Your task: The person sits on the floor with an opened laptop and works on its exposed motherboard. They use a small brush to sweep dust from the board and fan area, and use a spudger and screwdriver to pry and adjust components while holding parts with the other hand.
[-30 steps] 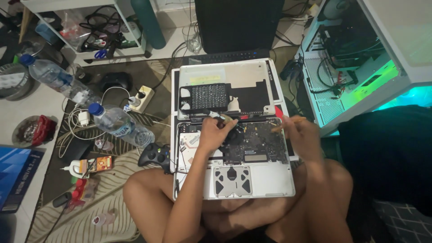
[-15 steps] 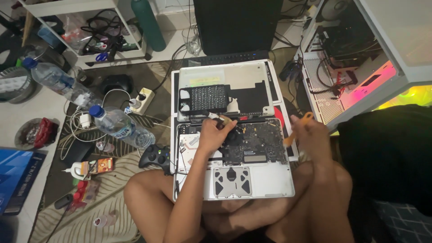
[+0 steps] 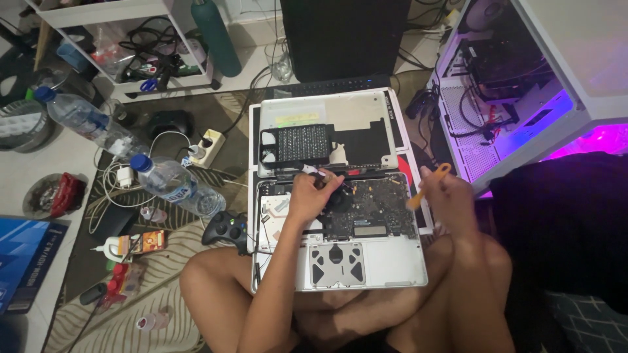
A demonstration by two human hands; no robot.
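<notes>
1. Head view: the left hand [image 3: 313,194] rests palm down on the opened laptop [image 3: 340,229], its fingers curled around a small dark-tipped tool [image 3: 314,172] near the hinge edge at 12 o'clock of the hand.
2. The left forearm runs down toward 7 o'clock, crossing the laptop's front edge over the bare legs.
3. The right hand [image 3: 448,199] is off the laptop's right edge, at 3 o'clock of the left hand, closed in a loose grip on an orange pry tool [image 3: 428,185] that points toward 10 o'clock.
4. The laptop lies on the lap, bottom cover off, circuit board [image 3: 366,209] exposed, the underside of the trackpad [image 3: 337,265] at 6 o'clock.
5. The removed cover [image 3: 353,124] lies flat at 12 o'clock, touching the laptop's rear edge, with a black battery pack [image 3: 294,144] on it.
6. At 9 o'clock, a game controller [image 3: 226,229] and a water bottle [image 3: 176,184] crowd the left edge.
7. At 2 o'clock, a lit computer case [image 3: 517,98] stands close; a narrow strip of floor separates it from the laptop.
</notes>
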